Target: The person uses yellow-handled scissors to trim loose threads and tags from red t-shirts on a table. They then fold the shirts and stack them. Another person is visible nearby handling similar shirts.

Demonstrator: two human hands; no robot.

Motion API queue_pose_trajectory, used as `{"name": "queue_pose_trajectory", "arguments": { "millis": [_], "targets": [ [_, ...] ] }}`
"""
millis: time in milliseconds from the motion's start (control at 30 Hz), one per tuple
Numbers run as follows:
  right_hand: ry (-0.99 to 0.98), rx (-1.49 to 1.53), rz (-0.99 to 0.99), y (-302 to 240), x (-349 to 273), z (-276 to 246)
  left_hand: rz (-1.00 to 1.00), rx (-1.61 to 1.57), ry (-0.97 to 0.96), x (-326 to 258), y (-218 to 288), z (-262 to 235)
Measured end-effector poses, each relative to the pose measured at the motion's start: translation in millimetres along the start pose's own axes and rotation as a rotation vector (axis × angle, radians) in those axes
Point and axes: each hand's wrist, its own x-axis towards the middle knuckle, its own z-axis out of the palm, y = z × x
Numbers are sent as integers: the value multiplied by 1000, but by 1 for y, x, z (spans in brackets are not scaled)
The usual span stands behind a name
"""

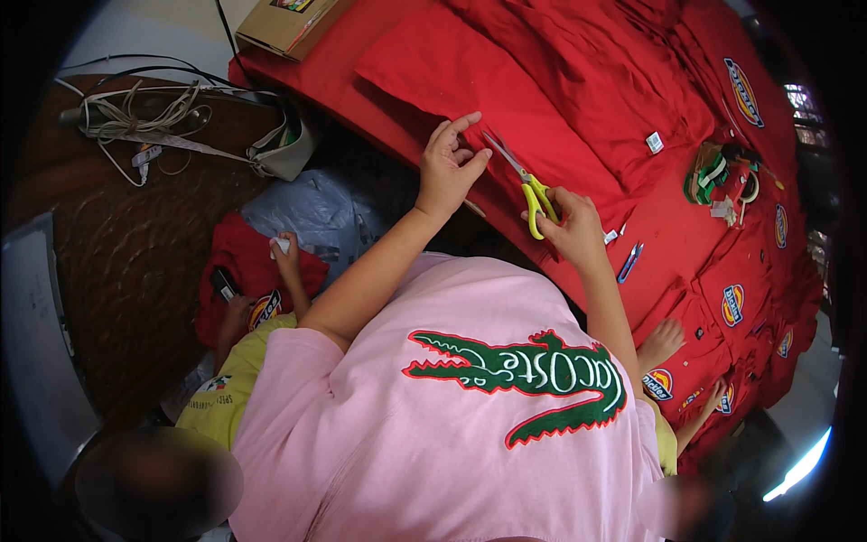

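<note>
My right hand (576, 226) grips the yellow-green handles of a pair of scissors (533, 190). Their slim metal blades point up and left, toward my other hand, and look closed or nearly so. My left hand (444, 176) is at the near edge of a red cloth (533, 117), just left of the blade tips. Its index finger and thumb stretch out apart from each other; I see nothing held between them, though the inner fingers are partly hidden. The red cloth lies in folds across the table, reaching under the scissors.
Blue thread snips (630, 263) lie right of my right hand. Farther right are a tape roll (749, 187) and a green item (706, 172). A cardboard box (291, 25) stands far left, above tangled cables (144, 117). People in yellow shirts (217, 390) sit close on both sides.
</note>
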Motion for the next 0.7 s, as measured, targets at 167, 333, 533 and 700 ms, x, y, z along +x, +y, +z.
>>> {"name": "queue_pose_trajectory", "arguments": {
  "millis": [167,333,533,700],
  "targets": [
    [-15,-43,-10,-11,-1,-7,-27,-21,4,-1,-1,0],
    [-8,-86,-54,-13,3,-7,-68,-34,-18,-3,7,0],
    [3,-121,-97,-11,13,-4,-56,-33,-37,-1,10,-1],
    [-35,-22,-79,-2,17,1,-63,-33,-34,1,10,-3]
  ]
}}
